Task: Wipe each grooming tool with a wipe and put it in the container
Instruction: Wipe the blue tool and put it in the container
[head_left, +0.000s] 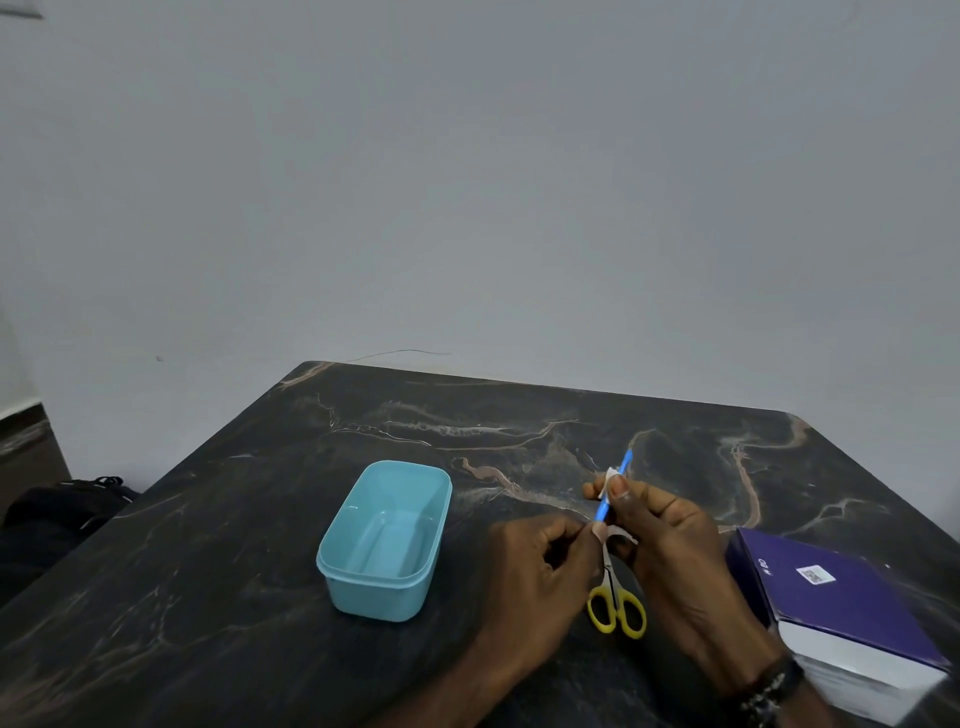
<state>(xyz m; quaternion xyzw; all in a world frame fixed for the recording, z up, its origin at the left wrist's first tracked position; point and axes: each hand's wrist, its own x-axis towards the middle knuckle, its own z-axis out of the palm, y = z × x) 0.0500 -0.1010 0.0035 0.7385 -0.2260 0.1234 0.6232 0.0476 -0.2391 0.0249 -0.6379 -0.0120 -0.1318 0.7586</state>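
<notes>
Head view, the only 1 we have, looking down over a dark marble-patterned tabletop (260, 519) with pale veins. Both hands are up over it, close together. The left hand (530, 577) is curled, thumb and forefinger pinched tight on the near end of a slim blue plastic stick tool (613, 488), which slants up and away from those fingers, its far tip pointing toward the back of the table. The right hand (670, 551) has its fingers folded narrow around the middle of that same stick, pressing a small white wipe (609, 480) against it; the wipe bunches just beyond the right thumb, and another white scrap shows right beside the left fingertips. A dark beaded bracelet (769, 693) sits on the right wrist.

Directly beneath the 2 sets of fingers, lying flat on the table, is a small pair of scissors with yellow loop handles (617, 605); the handles point toward the person and the metal blades run up under the pinching fingers, their tips hidden.

Well off to the left of the left fingers stands the light blue rectangular plastic container (384, 540), open, nothing inside. To the right of the right wrist rests a purple box with a white label (841, 597), at the table's edge.
</notes>
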